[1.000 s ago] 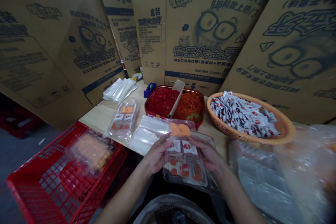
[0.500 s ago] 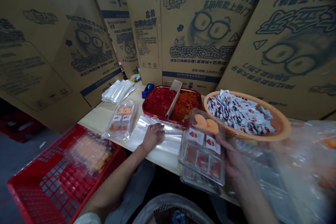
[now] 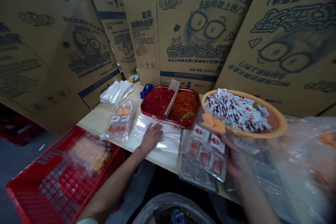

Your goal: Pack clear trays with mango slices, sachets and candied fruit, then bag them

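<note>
Head camera view: the left hand (image 3: 151,139) lies palm down on a flat, clear plastic bag (image 3: 168,143), its fingers (image 3: 154,131) straight and slightly spread, pressing on the film. The bag lies on a pale wooden table (image 3: 91,122), near its front edge. The right hand (image 3: 235,161) grips the right edge of a rectangular clear plastic tray (image 3: 196,178), with its fingers (image 3: 228,143) bent around the rim; the thumb's position cannot be made out. The tray is tilted and sits just right of the bag, its far corner overlapping the rim of an oval orange wicker basket (image 3: 278,126). That basket is heaped with small white-and-red sachets (image 3: 236,108). Inside the tray are orange slices (image 3: 214,122), white-and-red sachets, and small compartments of red and orange pieces. Beyond the bag, a red metal tray (image 3: 170,86) holds diced red and orange fruit (image 3: 157,103) on either side of a wooden divider (image 3: 172,99). A sealed clear pack of similar contents (image 3: 120,122) lies left of the bag, and another pack (image 3: 89,154) rests in a red plastic crate (image 3: 31,185) beside the table. Large printed cardboard box sheets (image 3: 191,31) stand behind everything.
</note>
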### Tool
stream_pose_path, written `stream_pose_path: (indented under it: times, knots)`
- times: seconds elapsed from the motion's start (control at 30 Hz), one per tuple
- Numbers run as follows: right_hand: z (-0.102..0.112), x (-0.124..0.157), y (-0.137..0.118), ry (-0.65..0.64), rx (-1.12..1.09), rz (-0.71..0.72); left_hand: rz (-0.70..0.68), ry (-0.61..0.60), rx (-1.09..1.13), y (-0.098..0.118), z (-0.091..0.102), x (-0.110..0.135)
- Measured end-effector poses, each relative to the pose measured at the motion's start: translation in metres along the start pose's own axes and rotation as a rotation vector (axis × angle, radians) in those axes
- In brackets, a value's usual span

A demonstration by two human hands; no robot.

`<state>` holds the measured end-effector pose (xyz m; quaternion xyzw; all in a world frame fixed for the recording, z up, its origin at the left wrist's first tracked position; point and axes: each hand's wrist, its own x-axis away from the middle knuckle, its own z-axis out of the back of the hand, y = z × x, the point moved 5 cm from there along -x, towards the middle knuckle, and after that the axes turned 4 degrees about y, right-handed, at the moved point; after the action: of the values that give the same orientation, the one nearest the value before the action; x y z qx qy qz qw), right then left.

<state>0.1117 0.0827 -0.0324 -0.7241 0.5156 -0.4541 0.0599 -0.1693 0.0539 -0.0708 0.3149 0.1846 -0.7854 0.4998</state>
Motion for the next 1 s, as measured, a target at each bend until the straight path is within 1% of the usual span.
stream_pose_path:
  times: [0.1,0.2,0.3,0.37,0.43,0.5,0.57,0.67,0.73,0.8,0.87,0.93,1.0]
  knots:
    - [0.0,0.002,0.002,0.001,-0.001,-0.019,0.031,0.028,0.004,-0.001,0.003,0.001]
    - [0.004,0.001,0.002,0.027,-0.01,-0.026,0.079,0.049,0.01,-0.003,0.009,0.001]
    - [0.007,-0.001,0.0,0.028,-0.027,-0.013,0.113,0.031,0.028,-0.001,0.016,-0.004]
    - [0.008,-0.002,-0.002,-0.001,-0.031,-0.003,0.11,-0.004,0.045,0.001,0.022,-0.013]
    - [0.008,-0.003,-0.004,-0.024,-0.031,0.009,0.125,-0.067,0.108,0.001,0.027,-0.026]
    - [0.01,-0.005,-0.005,-0.041,-0.027,0.032,0.186,-0.137,0.201,-0.003,0.031,-0.04]
    - [0.011,-0.007,-0.007,-0.061,-0.026,0.06,0.263,-0.182,0.278,-0.009,0.035,-0.052]
    - [0.01,-0.009,-0.009,-0.105,-0.02,0.075,0.331,-0.181,0.329,-0.011,0.042,-0.064]
    - [0.009,-0.007,-0.011,-0.116,-0.022,0.072,0.366,-0.176,0.367,-0.008,0.045,-0.068]
    - [0.006,-0.005,-0.015,-0.11,-0.034,0.07,0.473,-0.142,0.46,-0.004,0.047,-0.068]
    - [0.003,-0.002,-0.019,-0.109,-0.047,0.083,0.664,-0.098,0.636,0.0,0.045,-0.063]
    - [-0.001,0.0,-0.023,-0.125,-0.041,0.121,0.833,-0.09,0.806,0.005,0.041,-0.057]
    - [-0.005,0.0,-0.028,-0.141,-0.026,0.17,0.895,-0.124,0.886,0.013,0.038,-0.052]
